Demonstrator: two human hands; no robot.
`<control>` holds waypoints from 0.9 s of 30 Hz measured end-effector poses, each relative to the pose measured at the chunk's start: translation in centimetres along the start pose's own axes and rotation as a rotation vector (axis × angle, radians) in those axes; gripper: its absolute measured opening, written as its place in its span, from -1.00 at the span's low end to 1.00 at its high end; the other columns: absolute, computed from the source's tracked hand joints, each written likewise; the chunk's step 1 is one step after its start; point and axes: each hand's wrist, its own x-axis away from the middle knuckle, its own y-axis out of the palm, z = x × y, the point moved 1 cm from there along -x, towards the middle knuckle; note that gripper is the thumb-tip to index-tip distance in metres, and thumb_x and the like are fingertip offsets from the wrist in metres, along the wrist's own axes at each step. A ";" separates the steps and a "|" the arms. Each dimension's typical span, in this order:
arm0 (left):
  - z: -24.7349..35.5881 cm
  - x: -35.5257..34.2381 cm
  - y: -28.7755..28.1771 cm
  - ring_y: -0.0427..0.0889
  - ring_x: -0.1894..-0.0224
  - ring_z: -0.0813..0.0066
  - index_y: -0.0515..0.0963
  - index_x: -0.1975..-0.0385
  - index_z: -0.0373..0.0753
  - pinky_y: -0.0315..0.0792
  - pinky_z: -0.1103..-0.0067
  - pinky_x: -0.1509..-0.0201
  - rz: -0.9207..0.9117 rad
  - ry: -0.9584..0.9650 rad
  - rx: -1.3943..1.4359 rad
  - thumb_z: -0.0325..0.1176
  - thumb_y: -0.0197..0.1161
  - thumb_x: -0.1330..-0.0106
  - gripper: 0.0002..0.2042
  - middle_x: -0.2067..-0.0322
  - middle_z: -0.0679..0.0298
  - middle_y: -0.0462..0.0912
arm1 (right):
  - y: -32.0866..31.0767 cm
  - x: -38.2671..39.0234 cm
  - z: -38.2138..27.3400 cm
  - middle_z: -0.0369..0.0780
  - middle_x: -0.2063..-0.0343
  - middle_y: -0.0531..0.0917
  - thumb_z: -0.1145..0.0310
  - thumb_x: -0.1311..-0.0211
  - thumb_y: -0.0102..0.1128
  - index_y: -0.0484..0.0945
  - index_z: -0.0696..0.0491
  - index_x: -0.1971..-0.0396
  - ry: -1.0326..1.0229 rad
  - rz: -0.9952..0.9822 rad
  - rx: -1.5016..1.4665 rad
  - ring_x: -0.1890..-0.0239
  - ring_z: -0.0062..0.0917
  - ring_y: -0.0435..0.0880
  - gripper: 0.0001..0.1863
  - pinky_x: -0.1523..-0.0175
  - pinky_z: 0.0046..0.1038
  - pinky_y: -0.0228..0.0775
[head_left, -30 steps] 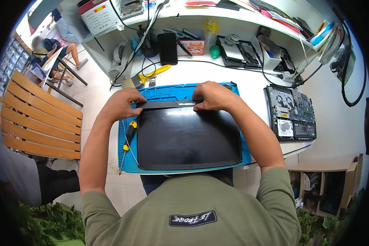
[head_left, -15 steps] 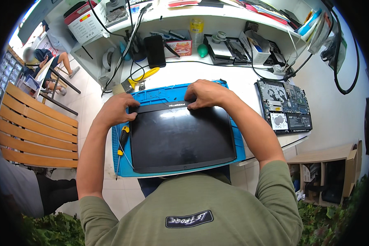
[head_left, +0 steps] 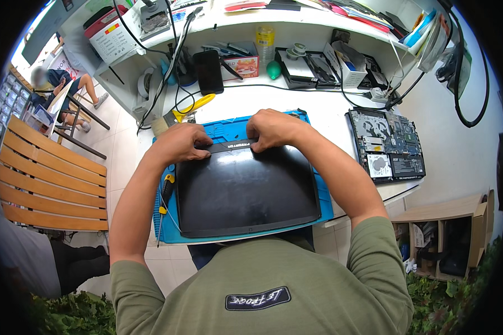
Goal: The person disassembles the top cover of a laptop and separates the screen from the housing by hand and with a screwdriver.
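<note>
A black laptop screen point(head_left: 246, 192) in its frame lies face up on a blue work mat point(head_left: 325, 201). My left hand point(head_left: 184, 142) grips the far edge of its black bezel, left of the middle, thumb on the front and fingers curled over the edge. To its right, my right hand point(head_left: 275, 128) pinches the same bezel strip near the middle, thumb likewise on the front. The fingertips behind the edge are hidden. Along the screen's left side rests a yellow and black screwdriver point(head_left: 167, 188).
An opened laptop base point(head_left: 387, 145) with bare circuit boards sits at the right. Behind the mat are a yellow-handled brush point(head_left: 193, 106), a black phone point(head_left: 209, 72) and a green bulb point(head_left: 273, 70). Cables point(head_left: 176, 67) hang at the left. A slatted wooden chair point(head_left: 53, 178) stands left.
My left hand has slid right along the bezel, away from the far left corner. My right hand has shifted slightly left, and the gap between the hands is smaller.
</note>
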 end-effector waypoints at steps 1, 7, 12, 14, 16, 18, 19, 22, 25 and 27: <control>0.2 -0.4 -0.1 0.73 0.06 0.16 0.81 0.11 -0.20 0.57 0.30 -0.06 -0.017 -0.003 0.000 -0.21 0.54 -0.17 -0.68 0.17 0.18 0.77 | 0.2 0.0 0.1 -0.04 0.25 0.83 0.26 -0.09 0.48 0.80 0.19 0.22 -0.013 0.012 0.024 0.13 -0.17 0.82 -0.67 -0.07 -0.27 0.63; 0.5 -1.3 -0.3 0.73 0.13 0.15 0.82 0.16 -0.19 0.57 0.31 0.00 -0.077 -0.011 -0.020 -0.20 0.54 -0.12 -0.69 0.23 0.19 0.75 | 1.0 -0.6 -0.1 -0.02 0.29 0.80 0.25 -0.05 0.46 0.78 0.21 0.30 -0.048 0.006 0.164 0.14 -0.13 0.80 -0.67 -0.06 -0.23 0.62; 1.7 -1.5 -0.2 0.74 0.14 0.16 0.82 0.15 -0.19 0.57 0.30 0.01 -0.026 0.006 -0.038 -0.19 0.55 -0.10 -0.66 0.25 0.18 0.75 | 0.8 -0.5 0.4 -0.02 0.26 0.81 0.23 -0.06 0.49 0.79 0.20 0.24 -0.058 0.007 0.031 0.14 -0.15 0.81 -0.64 -0.05 -0.24 0.62; 1.6 -1.9 0.1 0.74 0.14 0.15 0.82 0.14 -0.20 0.58 0.29 0.01 -0.027 0.014 0.012 -0.19 0.55 -0.09 -0.65 0.25 0.17 0.75 | 0.4 -0.4 0.4 -0.04 0.25 0.83 0.21 -0.06 0.52 0.81 0.19 0.21 -0.013 -0.012 -0.017 0.09 -0.16 0.81 -0.62 -0.08 -0.24 0.62; 1.3 -2.2 0.2 0.74 0.14 0.15 0.82 0.13 -0.21 0.58 0.29 0.01 -0.046 -0.001 0.041 -0.19 0.56 -0.09 -0.64 0.25 0.16 0.75 | -0.3 -0.4 -0.3 -0.05 0.23 0.85 0.20 -0.08 0.55 0.82 0.18 0.19 0.015 -0.041 -0.043 0.06 -0.17 0.81 -0.62 -0.10 -0.24 0.62; 1.3 -2.6 0.1 0.75 0.13 0.14 0.81 0.12 -0.23 0.59 0.29 0.00 -0.083 -0.026 0.046 -0.21 0.58 -0.09 -0.63 0.24 0.15 0.76 | -0.9 -0.3 -0.7 -0.05 0.20 0.85 0.20 -0.11 0.58 0.82 0.17 0.18 0.038 -0.075 -0.047 0.04 -0.18 0.82 -0.62 -0.12 -0.24 0.61; 1.2 -2.8 0.1 0.75 0.13 0.14 0.81 0.13 -0.24 0.59 0.30 -0.01 -0.099 -0.054 0.064 -0.23 0.59 -0.08 -0.63 0.24 0.14 0.76 | -0.8 -0.4 -0.6 -0.05 0.21 0.85 0.21 -0.12 0.58 0.82 0.18 0.17 0.019 -0.070 -0.045 0.07 -0.19 0.82 -0.62 -0.08 -0.25 0.62; 1.7 -3.4 -0.3 0.77 0.13 0.15 0.80 0.14 -0.28 0.61 0.34 -0.02 -0.137 -0.114 0.112 -0.29 0.61 -0.06 -0.64 0.23 0.13 0.78 | -0.6 -0.5 0.0 -0.04 0.24 0.85 0.22 -0.15 0.60 0.81 0.19 0.16 -0.007 -0.061 -0.036 0.14 -0.22 0.83 -0.62 -0.01 -0.27 0.62; 1.9 -3.4 -0.6 0.78 0.12 0.18 0.79 0.13 -0.30 0.62 0.37 -0.03 -0.161 -0.148 0.140 -0.34 0.61 -0.05 -0.64 0.20 0.11 0.80 | -0.7 -0.6 -0.1 -0.05 0.25 0.85 0.25 -0.14 0.61 0.81 0.19 0.16 0.004 -0.063 -0.043 0.15 -0.23 0.84 -0.63 0.00 -0.28 0.62; 1.7 -3.6 -0.7 0.79 0.11 0.21 0.78 0.12 -0.31 0.64 0.39 -0.03 -0.189 -0.166 0.154 -0.35 0.60 -0.05 -0.63 0.19 0.10 0.81 | -0.7 -0.6 -0.2 -0.06 0.26 0.85 0.26 -0.14 0.62 0.81 0.19 0.17 0.014 -0.059 -0.067 0.16 -0.24 0.84 -0.64 0.01 -0.29 0.62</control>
